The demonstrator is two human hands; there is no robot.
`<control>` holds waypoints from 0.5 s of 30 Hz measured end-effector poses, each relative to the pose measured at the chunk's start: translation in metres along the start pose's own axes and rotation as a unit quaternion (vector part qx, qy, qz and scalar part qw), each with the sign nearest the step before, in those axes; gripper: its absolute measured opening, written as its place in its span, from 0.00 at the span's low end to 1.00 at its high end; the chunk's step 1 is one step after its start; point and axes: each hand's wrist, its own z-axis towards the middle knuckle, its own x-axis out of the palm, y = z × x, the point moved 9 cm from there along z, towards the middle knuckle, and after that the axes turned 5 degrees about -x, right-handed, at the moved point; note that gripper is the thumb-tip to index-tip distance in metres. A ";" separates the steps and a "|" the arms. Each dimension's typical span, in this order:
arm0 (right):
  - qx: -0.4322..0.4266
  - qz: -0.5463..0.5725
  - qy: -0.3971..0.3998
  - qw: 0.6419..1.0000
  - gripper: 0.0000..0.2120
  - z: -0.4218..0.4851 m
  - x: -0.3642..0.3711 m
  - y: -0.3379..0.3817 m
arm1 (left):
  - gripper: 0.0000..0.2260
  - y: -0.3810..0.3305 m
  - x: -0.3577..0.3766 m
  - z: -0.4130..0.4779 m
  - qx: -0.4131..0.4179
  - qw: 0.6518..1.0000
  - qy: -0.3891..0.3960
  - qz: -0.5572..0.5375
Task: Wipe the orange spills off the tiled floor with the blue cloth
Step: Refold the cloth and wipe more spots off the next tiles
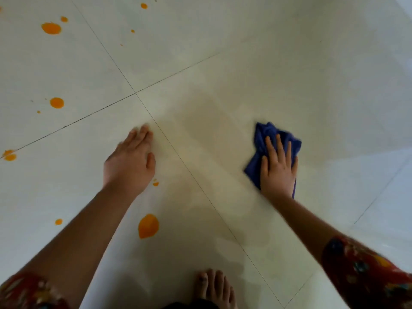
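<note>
Orange spills (148,226) spread 7 to 11 o'clock around flat left hand (129,161); flat-fingered right hand (278,168) presses cloth (265,132), axis probably 12–6.

No text, label, brand, number or sign can be read. The tiled floor (267,63) is plain, the blue cloth (265,134) shows no tag or print, and the red patterned sleeve (361,270) carries only blurred coloured shapes, not letters.
</note>
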 end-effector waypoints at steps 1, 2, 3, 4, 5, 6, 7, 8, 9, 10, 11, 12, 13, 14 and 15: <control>0.007 -0.002 -0.002 1.000 0.26 -0.029 0.003 0.009 | 0.24 0.000 -0.001 -0.002 -0.004 1.000 -0.002 0.000; -0.002 -0.004 0.006 1.000 0.27 -0.057 0.009 0.026 | 0.24 0.000 -0.002 -0.003 -0.006 1.000 -0.002 -0.002; -0.036 -0.007 0.023 0.999 0.27 -0.080 0.016 0.051 | 0.24 -0.001 -0.004 -0.003 -0.007 1.000 -0.003 -0.009; -0.092 -0.006 0.043 0.995 0.27 -0.096 0.021 0.078 | 0.24 0.000 -0.005 -0.004 -0.008 1.000 -0.003 -0.017; -0.154 -0.003 0.059 0.986 0.27 -0.103 0.025 0.101 | 0.24 0.000 -0.006 -0.004 -0.008 1.000 -0.001 -0.027; -0.205 0.003 0.062 0.977 0.26 -0.096 0.027 0.120 | 0.23 0.001 -0.008 -0.005 -0.010 0.999 -0.001 -0.037; -0.224 0.005 0.055 0.973 0.25 -0.079 0.027 0.130 | 0.23 0.004 -0.010 -0.007 -0.013 0.999 -0.002 -0.046; -0.211 0.002 0.042 0.977 0.25 -0.054 0.026 0.133 | 0.23 0.006 -0.012 -0.010 -0.015 0.998 -0.006 -0.055; -0.179 0.000 0.028 0.983 0.25 -0.028 0.024 0.136 | 0.23 0.012 -0.014 -0.018 -0.017 0.998 -0.016 -0.054; -0.139 -0.001 0.022 0.990 0.25 -0.003 0.022 0.137 | 0.24 0.017 -0.014 -0.027 -0.016 0.998 -0.025 -0.047; -0.107 -0.003 0.024 0.994 0.25 0.019 0.023 0.144 | 0.24 0.024 -0.014 -0.038 -0.018 0.999 -0.031 -0.040; -0.101 -0.002 0.034 0.994 0.25 0.034 0.027 0.158 | 0.25 0.032 -0.013 -0.047 -0.026 0.999 -0.030 -0.035; -0.130 0.001 0.046 0.990 0.25 0.042 0.031 0.178 | 0.26 0.040 -0.010 -0.053 -0.037 0.998 -0.024 -0.033; -0.189 0.002 0.057 0.980 0.25 0.038 0.034 0.204 | 0.27 0.049 -0.008 -0.061 -0.049 0.998 -0.016 -0.030; -0.267 -0.004 0.062 0.962 0.25 0.028 0.036 0.226 | 0.28 0.054 -0.005 -0.066 -0.053 0.998 -0.009 -0.030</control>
